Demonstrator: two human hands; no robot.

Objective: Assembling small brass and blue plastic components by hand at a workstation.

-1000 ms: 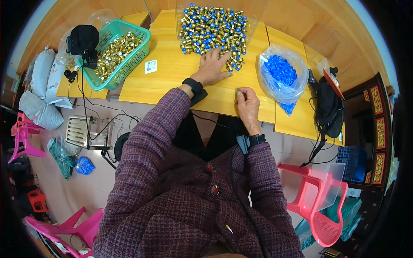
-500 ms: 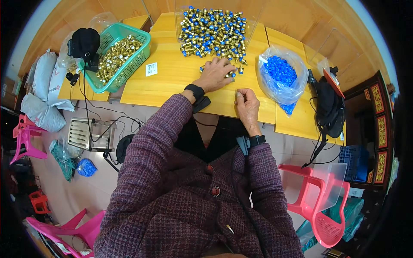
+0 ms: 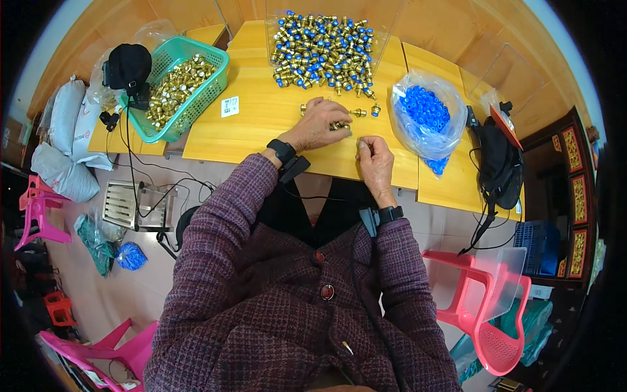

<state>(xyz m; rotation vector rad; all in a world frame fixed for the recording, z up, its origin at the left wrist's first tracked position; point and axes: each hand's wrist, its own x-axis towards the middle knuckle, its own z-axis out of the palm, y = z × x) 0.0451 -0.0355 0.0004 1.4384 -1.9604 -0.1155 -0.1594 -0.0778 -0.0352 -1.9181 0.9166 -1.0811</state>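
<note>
My left hand (image 3: pixel 319 125) is low over the yellow table, its fingers curled round a few brass fittings (image 3: pixel 338 125) that show between thumb and fingertips. Just beyond it lie a loose brass fitting (image 3: pixel 358 113) and one with a blue cap (image 3: pixel 375 110). My right hand (image 3: pixel 377 162) rests at the table's near edge, thumb and fingers pinched together; what they hold, if anything, is hidden. A big pile of blue-capped brass fittings (image 3: pixel 320 55) spreads at the far middle. To the right stands a clear plastic bag of small blue rings (image 3: pixel 426 110).
A green basket (image 3: pixel 219 62) full of brass parts stands at the left, beside a black cap-like item (image 3: pixel 128 65). A black bag with straps (image 3: pixel 503 163) lies at the right. Pink chairs (image 3: pixel 486 313) and white sacks (image 3: pixel 62 170) stand around the table.
My left hand has drawn back from the pile toward me, with brass fittings at its fingers. Some loose fittings now lie farther apart behind it. My right hand has stayed in place.
</note>
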